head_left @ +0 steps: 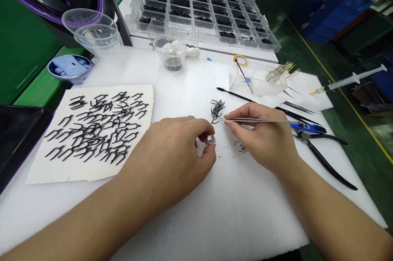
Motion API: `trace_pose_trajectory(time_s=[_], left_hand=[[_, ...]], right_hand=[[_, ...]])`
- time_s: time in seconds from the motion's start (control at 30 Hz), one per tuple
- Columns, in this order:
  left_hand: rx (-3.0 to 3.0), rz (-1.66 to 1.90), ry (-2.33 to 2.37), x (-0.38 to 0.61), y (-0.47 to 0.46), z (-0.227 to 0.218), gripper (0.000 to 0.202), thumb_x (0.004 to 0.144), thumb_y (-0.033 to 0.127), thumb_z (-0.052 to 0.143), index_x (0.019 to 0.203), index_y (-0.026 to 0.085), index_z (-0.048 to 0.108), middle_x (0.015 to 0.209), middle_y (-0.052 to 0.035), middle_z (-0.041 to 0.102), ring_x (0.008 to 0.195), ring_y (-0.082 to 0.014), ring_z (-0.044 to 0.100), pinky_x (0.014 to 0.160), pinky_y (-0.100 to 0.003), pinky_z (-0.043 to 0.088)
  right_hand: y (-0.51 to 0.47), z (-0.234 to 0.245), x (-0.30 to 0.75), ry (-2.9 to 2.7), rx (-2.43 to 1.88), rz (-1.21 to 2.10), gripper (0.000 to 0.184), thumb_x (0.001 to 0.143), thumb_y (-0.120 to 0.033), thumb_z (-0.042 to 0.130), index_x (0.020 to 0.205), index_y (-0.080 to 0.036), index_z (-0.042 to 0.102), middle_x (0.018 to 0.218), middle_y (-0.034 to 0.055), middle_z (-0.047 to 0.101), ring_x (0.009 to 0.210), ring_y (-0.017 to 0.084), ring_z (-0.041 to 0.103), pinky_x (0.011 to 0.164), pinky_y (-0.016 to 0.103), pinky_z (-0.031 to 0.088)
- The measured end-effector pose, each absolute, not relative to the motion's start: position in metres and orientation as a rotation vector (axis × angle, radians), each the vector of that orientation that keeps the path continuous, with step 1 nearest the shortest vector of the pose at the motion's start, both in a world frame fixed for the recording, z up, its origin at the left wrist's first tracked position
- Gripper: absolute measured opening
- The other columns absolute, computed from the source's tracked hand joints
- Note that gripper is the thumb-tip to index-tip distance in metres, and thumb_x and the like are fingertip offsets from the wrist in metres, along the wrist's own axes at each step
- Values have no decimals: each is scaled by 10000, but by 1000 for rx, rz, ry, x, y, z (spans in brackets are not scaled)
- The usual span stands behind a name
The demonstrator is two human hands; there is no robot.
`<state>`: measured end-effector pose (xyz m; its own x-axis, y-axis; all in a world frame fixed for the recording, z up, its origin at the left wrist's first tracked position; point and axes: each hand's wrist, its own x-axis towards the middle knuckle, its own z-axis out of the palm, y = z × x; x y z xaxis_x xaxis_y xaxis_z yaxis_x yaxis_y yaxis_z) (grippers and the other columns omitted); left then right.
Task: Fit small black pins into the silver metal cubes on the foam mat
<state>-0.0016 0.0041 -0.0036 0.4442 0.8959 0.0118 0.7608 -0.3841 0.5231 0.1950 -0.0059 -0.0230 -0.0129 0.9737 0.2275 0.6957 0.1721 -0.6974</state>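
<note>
My left hand [175,150] is closed in a pinch on a small silver metal piece [211,139] just above the white foam mat [215,212]. My right hand [264,134] grips silver tweezers [260,121] that lie across its fingers, tips pointing left toward a small heap of black wire hooks [216,111]. The tweezer tips sit just right of that heap. A few tiny black specks [241,147] lie on the mat under my right hand.
A paper sheet [92,130] with several black forked pieces lies left. Behind are a compartment box of black parts [202,7], a clear cup [172,53], a clear tray [258,78], stacked cups [92,31]. Pliers [325,158], a blue-handled tool [307,126] and a syringe [346,80] lie right.
</note>
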Motion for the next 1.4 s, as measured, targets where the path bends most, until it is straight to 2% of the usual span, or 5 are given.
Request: trace_pose_trajectory(time_s=[0.27,0.63,0.97,1.17,1.4], left_hand=[[2231,360,1398,-3,2,-2,143,802,353,624,872,291,732,681,42,682,627,-194,633,564,-315,427],[2232,327,1392,-1,3,-5,164,813,367,608,894,291,729,725,29,696,669,-213,636,596,-340,428],[2203,315,1420,-1,4,-6,138,796,386,625,855,293,709,676,36,679,618,-205,620,550,-320,400],[2109,350,1504,0,7,-6,142,792,413,639,844,295,698,702,38,704,665,-213,648,587,-324,423],[2006,315,1583,2,8,-4,152,777,441,656,848,318,710,744,53,727,683,-202,661,583,-308,420]], right_hand=[[-5,-25,194,-1772,-1592,490,80,822,-195,708,878,-225,756,853,-10,789,778,181,751,715,300,612],[-3,-26,195,-1795,-1571,465,72,815,-176,714,863,-220,744,827,-18,787,760,180,752,711,317,608],[-5,-22,195,-1792,-1558,431,60,816,-166,716,844,-210,745,820,-11,787,749,174,748,672,298,600],[-24,-7,189,-1622,-1568,631,60,797,-202,765,823,-228,718,875,10,782,795,214,746,668,342,612],[-38,-9,184,-1569,-1415,794,87,847,-182,721,860,-233,652,950,33,751,865,227,722,738,381,610]])
